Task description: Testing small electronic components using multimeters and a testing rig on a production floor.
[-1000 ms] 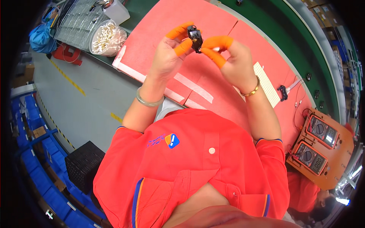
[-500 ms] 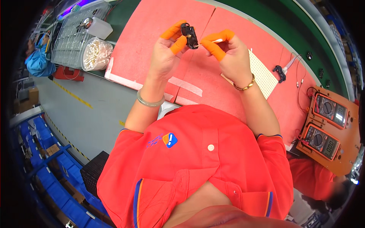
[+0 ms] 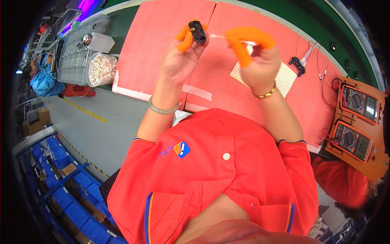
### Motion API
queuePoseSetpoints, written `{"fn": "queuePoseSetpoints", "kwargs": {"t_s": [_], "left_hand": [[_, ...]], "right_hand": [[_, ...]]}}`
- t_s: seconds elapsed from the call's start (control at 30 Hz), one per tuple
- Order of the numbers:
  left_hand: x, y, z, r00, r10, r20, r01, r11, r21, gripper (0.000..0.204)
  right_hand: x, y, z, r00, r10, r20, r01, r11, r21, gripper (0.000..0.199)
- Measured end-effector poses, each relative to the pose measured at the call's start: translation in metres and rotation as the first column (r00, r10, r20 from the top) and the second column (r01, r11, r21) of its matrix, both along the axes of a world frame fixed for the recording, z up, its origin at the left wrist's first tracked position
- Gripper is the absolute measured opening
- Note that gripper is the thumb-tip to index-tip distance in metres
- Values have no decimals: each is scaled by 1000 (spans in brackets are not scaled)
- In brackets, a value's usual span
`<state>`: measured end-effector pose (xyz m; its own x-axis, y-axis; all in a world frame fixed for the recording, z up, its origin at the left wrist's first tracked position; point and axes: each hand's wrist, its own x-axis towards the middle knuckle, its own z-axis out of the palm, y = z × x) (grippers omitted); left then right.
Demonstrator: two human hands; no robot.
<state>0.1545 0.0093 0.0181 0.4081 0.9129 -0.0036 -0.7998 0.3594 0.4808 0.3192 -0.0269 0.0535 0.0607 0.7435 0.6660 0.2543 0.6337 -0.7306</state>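
Note:
Between the orange-cotted fingers of my left hand [image 3: 180, 61] sits a small black plastic part [image 3: 198, 32] with a brassy spot on it, raised over the pink mat. My right hand [image 3: 258, 61], also in orange finger cots, pinches a white cotton swab [image 3: 219, 36]. One swab tip points left toward the black part, with a gap between them; the other end shows past my fingers. The right fingers are slightly smeared by motion.
A tub of cotton swabs [image 3: 101, 70], a white pump bottle [image 3: 99, 42] and a clear compartment tray [image 3: 75, 61] stand left. A perforated cream board [image 3: 286, 81], a black clip-like piece [image 3: 297, 66] and two multimeters [image 3: 350, 140] lie right. Two other people are partly visible.
My right hand has drawn back to the right, taking the swab off the black part. My left hand has tilted the part and shifted it slightly left.

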Motion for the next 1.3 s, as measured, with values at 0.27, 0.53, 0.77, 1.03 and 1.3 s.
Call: {"fn": "queuePoseSetpoints", "kwargs": {"t_s": [0.27,0.53,0.77,1.03,1.3], "left_hand": [[6,-1,6,879,-156,450,284,931,-230,33],[15,-7,6,918,-164,362,264,932,-248,30],[25,-6,14,943,-128,307,213,941,-263,29],[27,-3,10,944,-116,310,208,937,-281,28],[29,-3,5,923,-169,344,277,915,-294,28]], "right_hand": [[6,-9,-3,988,85,-131,-79,996,49,15],[3,-8,-5,986,88,-142,-98,993,-66,12],[1,-8,-13,783,89,-616,-267,942,-204,10],[12,-7,-8,810,130,-571,-290,936,-199,10],[14,-5,-18,941,113,-320,-160,979,-126,14]]}}
